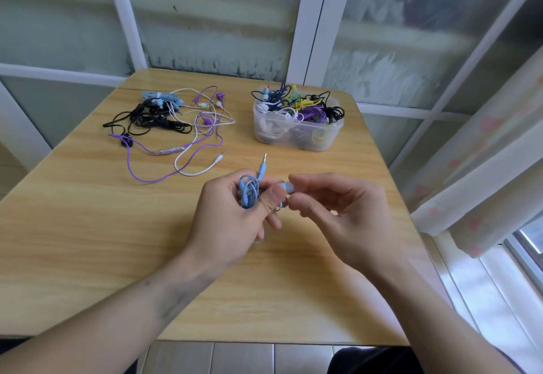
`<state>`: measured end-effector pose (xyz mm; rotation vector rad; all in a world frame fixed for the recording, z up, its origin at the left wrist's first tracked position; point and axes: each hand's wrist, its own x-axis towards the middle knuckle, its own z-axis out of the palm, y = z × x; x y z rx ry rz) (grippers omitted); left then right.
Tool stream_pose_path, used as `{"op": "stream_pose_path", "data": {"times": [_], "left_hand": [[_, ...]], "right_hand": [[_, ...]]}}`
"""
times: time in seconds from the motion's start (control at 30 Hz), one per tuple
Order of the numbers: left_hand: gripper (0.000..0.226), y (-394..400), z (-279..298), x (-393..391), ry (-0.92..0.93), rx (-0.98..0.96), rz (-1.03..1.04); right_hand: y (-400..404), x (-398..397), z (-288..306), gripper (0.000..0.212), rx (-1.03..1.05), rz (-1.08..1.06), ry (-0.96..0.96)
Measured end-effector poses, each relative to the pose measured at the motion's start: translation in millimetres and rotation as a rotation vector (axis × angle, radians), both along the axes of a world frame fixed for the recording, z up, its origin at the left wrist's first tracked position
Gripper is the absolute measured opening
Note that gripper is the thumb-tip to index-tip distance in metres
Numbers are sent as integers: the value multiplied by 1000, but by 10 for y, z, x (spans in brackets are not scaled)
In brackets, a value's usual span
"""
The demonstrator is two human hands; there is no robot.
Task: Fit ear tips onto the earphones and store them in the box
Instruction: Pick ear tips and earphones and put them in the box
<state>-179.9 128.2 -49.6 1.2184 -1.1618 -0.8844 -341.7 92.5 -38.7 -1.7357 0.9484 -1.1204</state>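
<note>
The right hand (332, 212) pinches a pale blue ear tip (288, 188), partly hidden by thumb and forefinger, against the earbud. The left hand (235, 215) grips the coiled blue earphones (249, 190), plug sticking up. No writing is legible. Farther back on the table (88, 226), a clear plastic box (296, 126) holds tangled earphones; a loose pile (173, 118) lies left.

Soft daylight from frosted windows (223, 21), faint shadows, overall slight blur, wide-angle bending at edges

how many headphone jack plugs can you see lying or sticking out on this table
3: a blue plug sticking up from the left hand, a white plug on the table, a purple plug in the pile. Others may be hidden.
</note>
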Motion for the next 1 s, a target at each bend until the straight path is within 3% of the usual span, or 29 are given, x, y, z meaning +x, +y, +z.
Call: {"op": "stream_pose_path", "data": {"times": [0.2,0.47,0.57,0.67,0.77,0.83,0.9,1.0], "left_hand": [[29,-24,-9,-5,142,102,-102],[15,-1,11,45,86,168,-232],[14,1,-1,64,93,197,-225],[15,-14,26,34,219,223,-220],[19,-48,47,22,403,291,-198],[21,-46,57,27,485,332,-198],[22,-37,76,40,542,376,-201],[23,-45,114,54,603,428,-219]], "right_hand": [[-64,-83,-9,19,-1,-29,48],[-96,-109,-13,1,11,191,59],[-136,-111,-31,11,-29,217,135],[-212,-124,-18,25,-40,211,127],[-363,-304,31,28,-44,9,91],[-454,-487,54,16,-107,-142,335],[-444,-586,48,12,-118,-161,634],[-380,-528,5,9,-102,-101,776]]}}
